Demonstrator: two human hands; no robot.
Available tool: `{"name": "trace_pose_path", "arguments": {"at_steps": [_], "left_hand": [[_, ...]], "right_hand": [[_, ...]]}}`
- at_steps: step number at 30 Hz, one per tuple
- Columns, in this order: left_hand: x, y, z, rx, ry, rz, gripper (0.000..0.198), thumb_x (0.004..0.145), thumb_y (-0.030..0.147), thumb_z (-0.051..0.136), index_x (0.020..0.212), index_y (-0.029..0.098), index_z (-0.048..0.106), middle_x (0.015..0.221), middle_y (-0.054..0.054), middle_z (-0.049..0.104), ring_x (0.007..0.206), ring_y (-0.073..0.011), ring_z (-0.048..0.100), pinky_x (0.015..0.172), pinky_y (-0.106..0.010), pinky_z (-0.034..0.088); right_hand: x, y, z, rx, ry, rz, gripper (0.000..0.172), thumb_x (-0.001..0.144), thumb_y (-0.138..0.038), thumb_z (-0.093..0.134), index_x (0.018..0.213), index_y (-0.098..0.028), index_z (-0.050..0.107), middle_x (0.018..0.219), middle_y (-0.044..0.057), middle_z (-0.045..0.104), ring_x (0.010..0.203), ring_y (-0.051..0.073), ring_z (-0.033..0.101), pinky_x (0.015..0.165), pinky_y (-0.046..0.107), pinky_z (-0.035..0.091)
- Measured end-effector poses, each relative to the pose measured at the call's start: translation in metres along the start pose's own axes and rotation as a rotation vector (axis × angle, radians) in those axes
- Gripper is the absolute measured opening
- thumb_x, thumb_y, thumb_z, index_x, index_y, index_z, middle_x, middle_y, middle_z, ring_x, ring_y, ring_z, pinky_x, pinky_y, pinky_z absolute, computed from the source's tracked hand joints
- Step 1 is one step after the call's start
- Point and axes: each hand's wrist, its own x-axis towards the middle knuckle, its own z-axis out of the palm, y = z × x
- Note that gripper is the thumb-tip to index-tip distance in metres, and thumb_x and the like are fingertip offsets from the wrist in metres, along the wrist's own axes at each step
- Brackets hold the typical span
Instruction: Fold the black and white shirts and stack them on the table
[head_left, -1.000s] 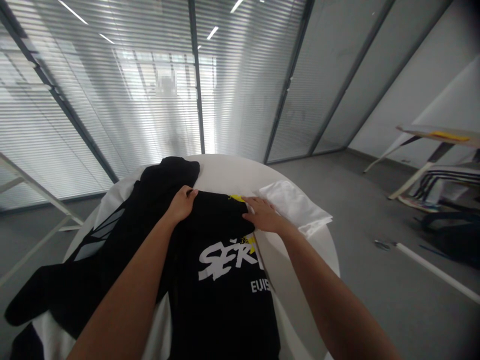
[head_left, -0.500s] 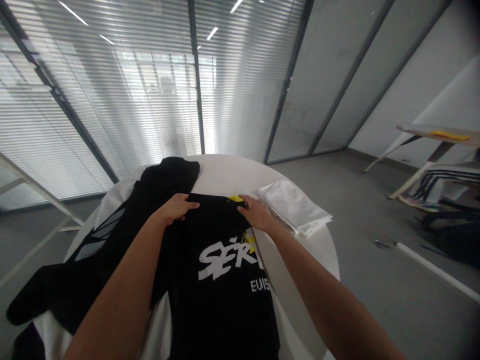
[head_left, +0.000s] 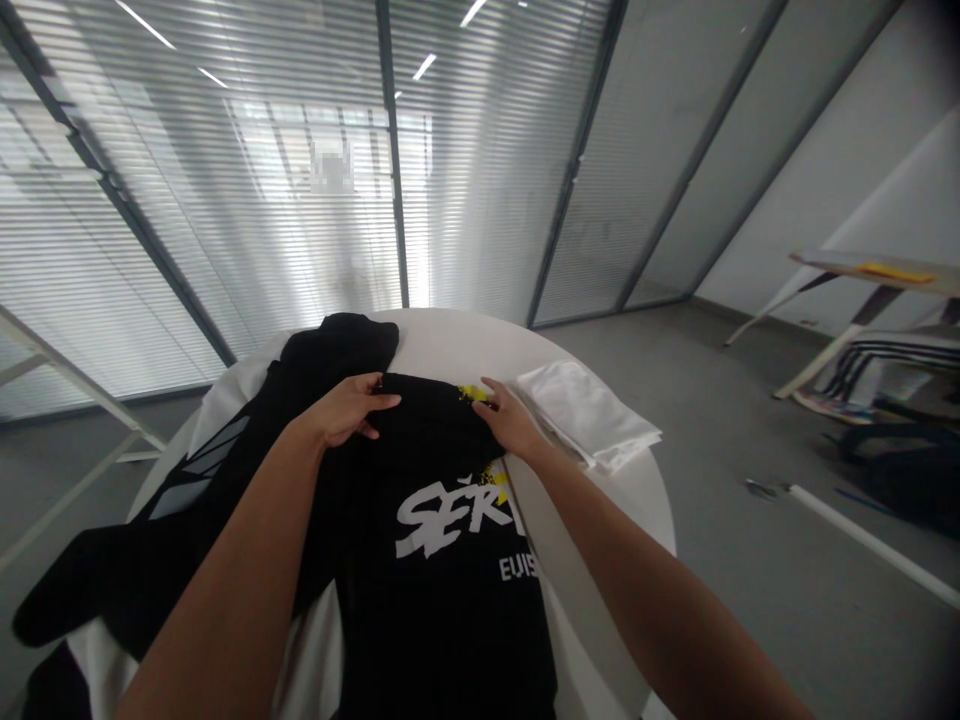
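A black T-shirt [head_left: 427, 560] with a white brushed logo and yellow splash lies on a round white table [head_left: 457, 340]. The left hand [head_left: 341, 410] and right hand [head_left: 511, 420] stand apart at its folded top edge, grip unclear. That edge now sits slightly farther off than a moment ago.

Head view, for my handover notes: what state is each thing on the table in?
Left hand: open, resting on the upper edge of the black printed shirt.
Right hand: open, fingertips on that shirt's edge.
Black printed shirt: spread out, hanging over the table's near edge.
Black garment: bunched, draped leftward.
White cloth: folded, lying flat.
Round white table: upright, bearing all these.
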Motion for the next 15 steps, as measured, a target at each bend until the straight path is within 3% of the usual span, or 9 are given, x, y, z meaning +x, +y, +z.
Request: {"name": "trace_pose_path", "arguments": {"at_steps": [4,9,15], "left_hand": [[-0.003,0.003,0.000,-0.007,-0.014,0.008,0.042,0.067,0.037,0.079,0.104,0.022,0.064,0.104,-0.007,0.065,0.076,-0.0182,0.064,0.040,-0.020,0.051],[-0.006,0.008,0.001,0.004,0.027,-0.030,0.050,0.066,0.036,0.080,0.110,0.020,0.062,0.107,-0.009,0.064,0.084,-0.0228,0.065,0.041,-0.023,0.055],[-0.005,0.005,0.000,-0.056,0.043,-0.067,0.056,0.064,0.032,0.082,0.115,0.020,0.061,0.112,-0.010,0.063,0.093,-0.0251,0.064,0.049,-0.030,0.061]], "right_hand": [[0.005,-0.004,-0.006,0.189,0.100,0.100,0.064,0.074,-0.020,0.064,0.136,-0.013,0.047,0.102,0.008,0.067,0.078,0.016,0.062,0.074,0.031,0.052],[-0.007,-0.026,-0.026,0.405,0.066,0.248,0.060,0.075,-0.028,0.064,0.133,-0.021,0.052,0.115,0.009,0.061,0.084,0.018,0.061,0.049,0.023,0.052],[-0.012,-0.029,-0.022,0.489,-0.039,0.243,0.043,0.079,-0.038,0.060,0.121,-0.030,0.054,0.102,0.004,0.058,0.086,0.020,0.057,0.048,0.028,0.059]]}}
